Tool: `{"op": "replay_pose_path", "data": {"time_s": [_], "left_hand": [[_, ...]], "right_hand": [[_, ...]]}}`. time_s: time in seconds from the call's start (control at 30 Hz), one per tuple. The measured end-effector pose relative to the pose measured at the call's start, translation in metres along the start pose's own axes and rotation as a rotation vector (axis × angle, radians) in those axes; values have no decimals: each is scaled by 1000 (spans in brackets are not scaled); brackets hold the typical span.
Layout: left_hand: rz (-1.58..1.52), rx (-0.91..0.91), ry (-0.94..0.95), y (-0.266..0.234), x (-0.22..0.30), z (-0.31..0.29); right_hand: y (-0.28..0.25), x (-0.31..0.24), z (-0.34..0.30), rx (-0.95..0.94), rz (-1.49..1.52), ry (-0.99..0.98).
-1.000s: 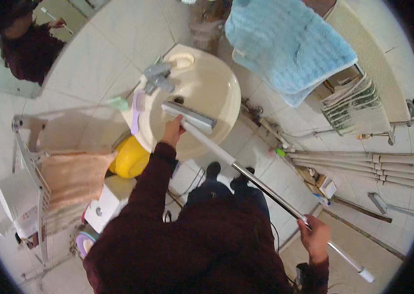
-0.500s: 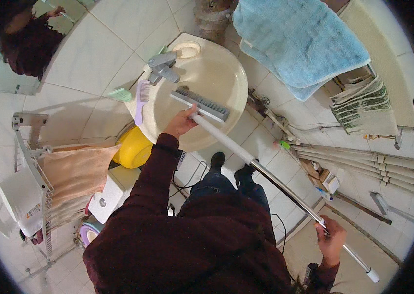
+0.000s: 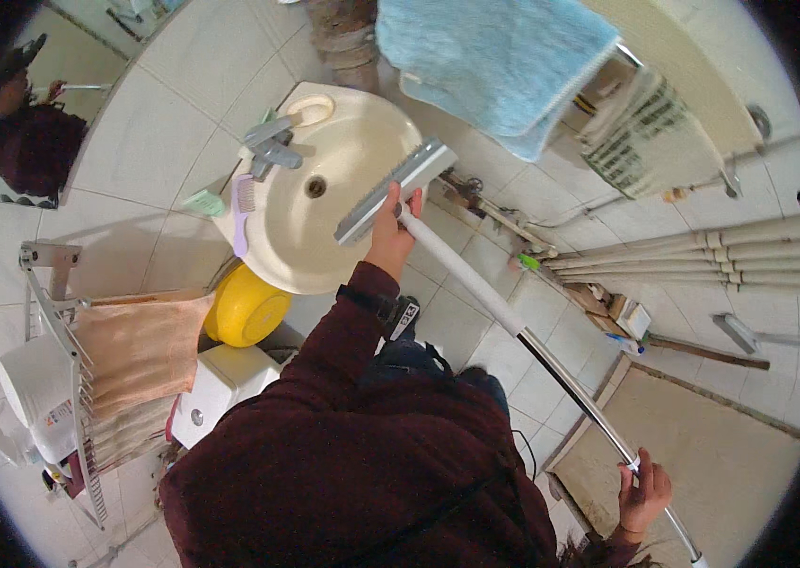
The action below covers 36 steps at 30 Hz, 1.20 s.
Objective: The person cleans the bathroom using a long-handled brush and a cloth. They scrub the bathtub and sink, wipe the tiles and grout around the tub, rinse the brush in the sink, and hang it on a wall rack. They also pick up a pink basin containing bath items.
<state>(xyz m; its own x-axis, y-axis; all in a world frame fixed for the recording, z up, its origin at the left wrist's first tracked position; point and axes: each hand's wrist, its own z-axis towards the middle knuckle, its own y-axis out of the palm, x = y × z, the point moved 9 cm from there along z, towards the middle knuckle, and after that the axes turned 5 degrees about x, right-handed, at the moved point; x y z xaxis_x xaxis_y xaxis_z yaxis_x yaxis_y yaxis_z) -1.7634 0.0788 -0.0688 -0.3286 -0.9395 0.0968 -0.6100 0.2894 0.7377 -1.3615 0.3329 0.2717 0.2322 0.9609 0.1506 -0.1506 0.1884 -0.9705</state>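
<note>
My left hand (image 3: 390, 235) grips the white upper part of a long mop handle (image 3: 475, 289) just below its flat grey mop head (image 3: 396, 189), which hangs over the cream wash basin (image 3: 334, 246). My right hand (image 3: 644, 492) holds the thin metal lower end of the same pole (image 3: 580, 398) near the floor at the lower right. The pole runs diagonally from the basin down to the right. A grey tap (image 3: 272, 147) sits at the basin's back edge, and a purple brush (image 3: 243, 213) lies on its rim.
A blue towel (image 3: 494, 57) hangs above the basin. A yellow bowl (image 3: 244, 308) and a white box (image 3: 225, 388) sit below it. A wire rack (image 3: 69, 379) with a peach cloth (image 3: 140, 350) stands at left. Pipes (image 3: 703, 256) run along the right wall.
The mop head has swung from over the basin's near edge toward its right side. My left hand moved right with it, and my right hand dropped lower along the pole.
</note>
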Motion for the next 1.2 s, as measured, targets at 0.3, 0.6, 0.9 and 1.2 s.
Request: {"op": "replay_pose_path", "data": {"time_s": [0.3,0.6,0.9,1.2], "left_hand": [[240,-1,-132,14,-201,-59],[933,-202,-136,-18,-514,-195],[1285,-879,-235,-85,-846,-175],[1253,-560,-1603,-42,-918,-355]], "right_hand": [[-38,120,-173,144,-217,260],[-203,194,-327,814,-1062,546],[-180,375,-273,1350,883,473],[-196,570,-155,1458,757,389]]}}
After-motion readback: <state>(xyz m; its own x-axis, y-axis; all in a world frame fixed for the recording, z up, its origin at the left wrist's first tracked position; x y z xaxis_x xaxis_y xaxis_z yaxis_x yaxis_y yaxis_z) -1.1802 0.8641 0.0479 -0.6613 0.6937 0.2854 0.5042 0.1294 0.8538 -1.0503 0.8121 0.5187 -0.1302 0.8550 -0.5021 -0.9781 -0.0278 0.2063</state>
